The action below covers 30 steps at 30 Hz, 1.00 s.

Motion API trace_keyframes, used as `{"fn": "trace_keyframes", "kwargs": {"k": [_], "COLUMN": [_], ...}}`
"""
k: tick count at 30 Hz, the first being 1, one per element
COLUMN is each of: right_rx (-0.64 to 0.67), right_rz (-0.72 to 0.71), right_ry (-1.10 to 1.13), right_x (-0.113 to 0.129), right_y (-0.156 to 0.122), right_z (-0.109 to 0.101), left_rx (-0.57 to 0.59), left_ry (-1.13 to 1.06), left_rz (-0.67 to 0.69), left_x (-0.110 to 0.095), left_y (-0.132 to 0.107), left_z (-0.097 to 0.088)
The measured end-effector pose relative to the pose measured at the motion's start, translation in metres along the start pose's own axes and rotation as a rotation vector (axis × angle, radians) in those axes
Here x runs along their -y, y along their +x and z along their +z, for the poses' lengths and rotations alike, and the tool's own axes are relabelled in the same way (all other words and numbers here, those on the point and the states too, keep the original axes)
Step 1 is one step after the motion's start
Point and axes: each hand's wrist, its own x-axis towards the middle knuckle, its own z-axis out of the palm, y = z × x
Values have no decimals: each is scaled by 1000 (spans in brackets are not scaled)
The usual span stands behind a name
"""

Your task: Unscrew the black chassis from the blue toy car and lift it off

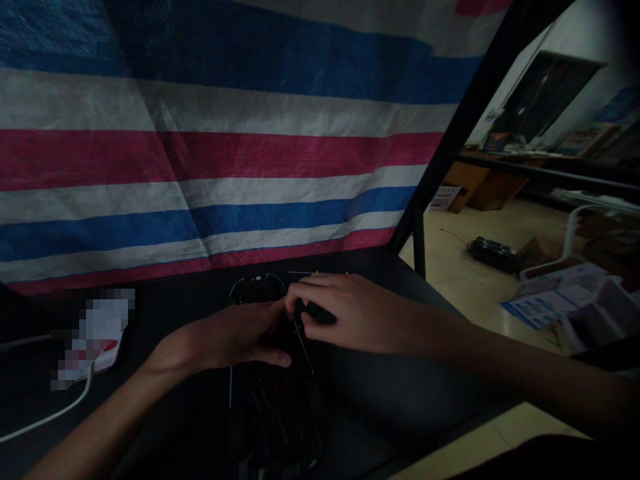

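Right hand curls inward, its grip too dark to tell; left hand, thumb spread wide, lies over a black device on the desk, near a cable. Uneven left pressure could let the device slide, making the right slip.

No readable text anywhere tbh, the phone screen is pixelated and markings on the blue-and-white box are too blurry.
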Motion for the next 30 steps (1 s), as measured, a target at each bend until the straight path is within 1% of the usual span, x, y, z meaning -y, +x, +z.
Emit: {"fn": "trace_keyframes", "kwargs": {"k": [3,9,12,14,17,19,22,23,27,28,30], "right_rx": [43,-18,41,80,37,5,45,52,-28,-41,-10], "right_rz": [27,10,61,62,12,26,101,107,22,25,64], "right_ry": [-35,19,17,29,45,23,-13,-6,36,29,18], "right_x": [-1,-1,0,-1,-2,-2,-4,-4,-4,-4,-4], "right_y": [0,-1,-1,-1,-1,-1,-1,-1,-2,-2,-2], "right_z": [1,0,-2,-3,-2,-1,-1,0,2,2,2], "left_rx": [-9,-8,-8,-8,-3,1,6,5,-8,-10,-11], "left_ry": [5,5,18,24,19,17,15,13,-4,-8,-4], "left_rz": [1,16,17,5,24,24,-2,0,65,70,57], "left_x": [2,-1,-1,0,2,2,1,1,4,5,6], "left_y": [0,0,-1,-1,-1,-1,0,0,1,1,1], "left_z": [1,0,0,0,1,0,0,-1,1,1,2]}}
